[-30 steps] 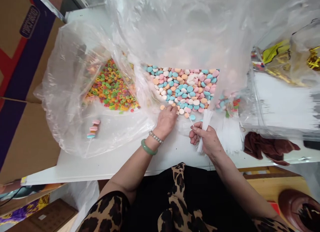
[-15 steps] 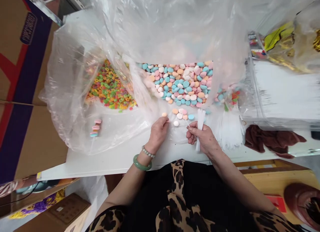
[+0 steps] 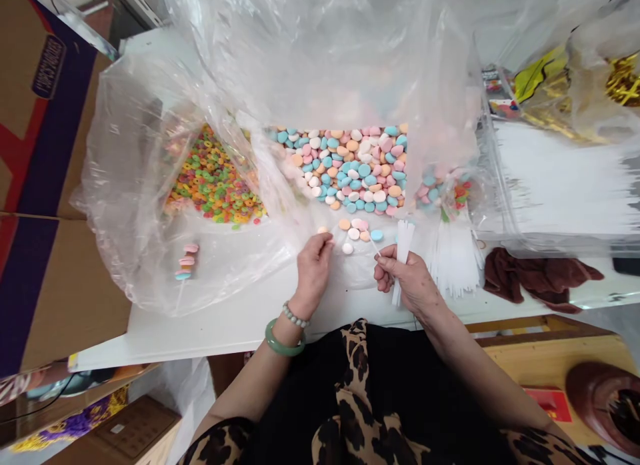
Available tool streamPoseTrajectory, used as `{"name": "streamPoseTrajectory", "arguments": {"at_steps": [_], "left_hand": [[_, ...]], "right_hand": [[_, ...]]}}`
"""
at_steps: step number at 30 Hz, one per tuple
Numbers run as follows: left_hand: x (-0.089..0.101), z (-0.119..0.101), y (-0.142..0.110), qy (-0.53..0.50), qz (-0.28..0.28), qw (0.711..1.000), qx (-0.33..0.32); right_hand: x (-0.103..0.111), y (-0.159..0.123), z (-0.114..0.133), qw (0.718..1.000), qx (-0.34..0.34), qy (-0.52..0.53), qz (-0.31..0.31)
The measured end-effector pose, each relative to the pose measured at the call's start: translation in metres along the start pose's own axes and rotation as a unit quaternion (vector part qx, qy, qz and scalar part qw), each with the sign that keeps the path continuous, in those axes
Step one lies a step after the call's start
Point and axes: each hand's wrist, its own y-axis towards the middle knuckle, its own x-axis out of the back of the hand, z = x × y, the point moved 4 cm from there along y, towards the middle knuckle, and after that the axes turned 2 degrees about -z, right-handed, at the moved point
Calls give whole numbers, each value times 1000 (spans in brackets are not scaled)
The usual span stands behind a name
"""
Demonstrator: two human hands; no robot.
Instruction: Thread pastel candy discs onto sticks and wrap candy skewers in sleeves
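My left hand [image 3: 314,261] is pinched closed at the near side of an orange candy [image 3: 323,230]; a small pale bit shows at its fingertips, too hidden to make out. In my right hand [image 3: 400,271] is a bundle of white sticks [image 3: 404,241], with one single stick [image 3: 374,245] pinched between thumb and forefinger, pointing up and left. That stick's tip is close to several loose pastel candies, among them a white candy [image 3: 347,249] and a blue candy [image 3: 377,235]. Beyond lies a large heap of pastel candies [image 3: 357,175] in a clear plastic bag.
Left of it, another clear bag holds small colourful rings [image 3: 217,178]. A stick with stacked candies [image 3: 187,261] lies at the left. To the right are fanned white sticks [image 3: 455,261], a brown cloth [image 3: 535,278] and a clear-walled tray [image 3: 565,178]. A cardboard box [image 3: 75,271] borders the left.
The view has shifted slightly, moving the bags and candies left in the picture. My left fingers now cover more of the orange candy. My right hand keeps its hold on the sticks.
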Motion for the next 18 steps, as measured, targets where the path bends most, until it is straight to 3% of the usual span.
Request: {"name": "streamPoseTrajectory", "arguments": {"at_steps": [5, 10, 14, 16, 18], "left_hand": [[10, 5, 24, -20, -19, 999, 46], [0, -13, 27, 101, -10, 993, -57], [-13, -10, 22, 311, 63, 944, -97], [-14, -6, 20, 337, 81, 932, -103], [-11, -6, 21, 303, 61, 944, -113]], "right_hand": [[-3, 3, -2, 1000, -3, -5, 4], [-2, 4, -5, 1000, -4, -4, 9], [1, 5, -5, 1000, -1, -2, 2], [1, 6, -6, 1000, -4, 0, 3], [2, 7, -7, 1000, -7, 3, 5]]}}
